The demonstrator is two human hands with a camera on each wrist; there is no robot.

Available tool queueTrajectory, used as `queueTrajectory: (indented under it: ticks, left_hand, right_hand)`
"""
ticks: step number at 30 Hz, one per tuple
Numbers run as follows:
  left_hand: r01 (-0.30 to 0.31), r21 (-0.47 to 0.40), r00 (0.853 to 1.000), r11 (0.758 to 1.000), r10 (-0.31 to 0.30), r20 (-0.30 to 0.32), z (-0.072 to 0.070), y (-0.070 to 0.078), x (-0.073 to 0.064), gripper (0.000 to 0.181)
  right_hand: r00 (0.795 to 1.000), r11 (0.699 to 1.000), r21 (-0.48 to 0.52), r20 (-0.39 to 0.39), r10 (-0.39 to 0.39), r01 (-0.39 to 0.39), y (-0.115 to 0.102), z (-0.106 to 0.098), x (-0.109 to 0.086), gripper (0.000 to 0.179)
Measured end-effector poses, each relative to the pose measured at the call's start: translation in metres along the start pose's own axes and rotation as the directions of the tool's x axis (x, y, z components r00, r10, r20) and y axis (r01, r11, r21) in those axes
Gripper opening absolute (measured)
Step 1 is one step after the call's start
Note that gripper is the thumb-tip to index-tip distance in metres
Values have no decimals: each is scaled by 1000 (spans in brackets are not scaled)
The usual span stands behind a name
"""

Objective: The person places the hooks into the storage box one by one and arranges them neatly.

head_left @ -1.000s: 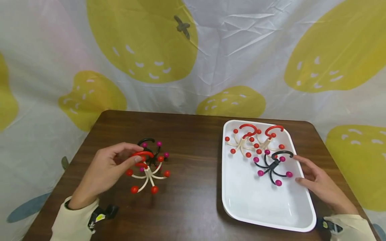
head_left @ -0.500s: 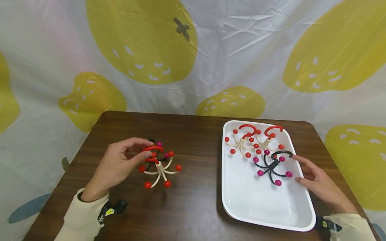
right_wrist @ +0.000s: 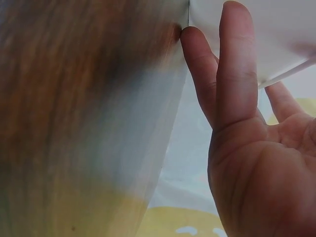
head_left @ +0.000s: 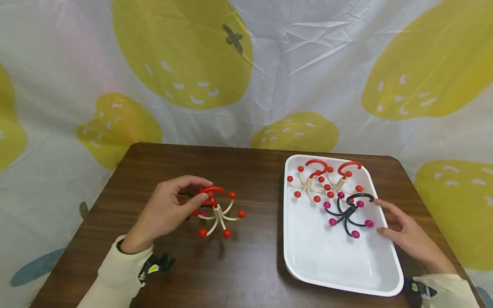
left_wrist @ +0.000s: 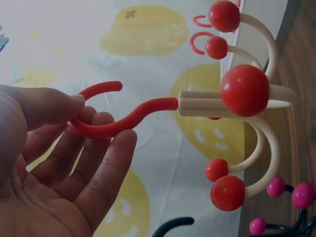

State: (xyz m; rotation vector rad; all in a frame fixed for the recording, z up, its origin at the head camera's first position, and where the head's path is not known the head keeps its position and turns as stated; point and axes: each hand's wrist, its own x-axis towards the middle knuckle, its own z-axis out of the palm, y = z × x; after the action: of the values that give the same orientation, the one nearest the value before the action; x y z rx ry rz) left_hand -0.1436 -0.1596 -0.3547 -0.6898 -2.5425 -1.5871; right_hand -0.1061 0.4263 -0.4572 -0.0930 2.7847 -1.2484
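Far left, the left hand (head_left: 165,214) has thumb and fingertips clamped on the red hook (left_wrist: 101,129) of a cream hanger (head_left: 218,211), up off the table (head_left: 246,265) by the look of it! Partly hidden behind, a black hanger (left_wrist: 302,196) sits on the wood, ungripped. Across to the tray (head_left: 327,256): a cream pair (head_left: 308,185) at the far end, a second black hanger (head_left: 349,211) nearer. So three in, one in hand and well short, one apparently left! Far right, the right hand (head_left: 404,235), fingers fairly straight and spread apart, rests against the tray's side.
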Motion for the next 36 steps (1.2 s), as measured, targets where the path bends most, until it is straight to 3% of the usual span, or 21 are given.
queueTrajectory:
  ticks: [10, 19, 25, 36]
  left_hand:
    - [-50, -12, 999, 999, 50, 12, 10, 5, 10, 24]
    - [-68, -39, 997, 997, 70, 45, 20, 12, 22, 24]
    - [-99, -30, 994, 995, 100, 38, 28, 19, 30, 23]
    - [-110, -105, 991, 988, 117, 60, 45, 22, 44, 23]
  right_hand:
    - [999, 999, -2, 1, -37, 37, -1, -2, 5, 71]
    - [999, 999, -11, 19, 35, -34, -1, -1, 1, 73]
    - [1000, 1000, 7, 5, -14, 14, 0, -2, 2, 72]
    - [1000, 1000, 10, 14, -2, 2, 0, -1, 0, 72]
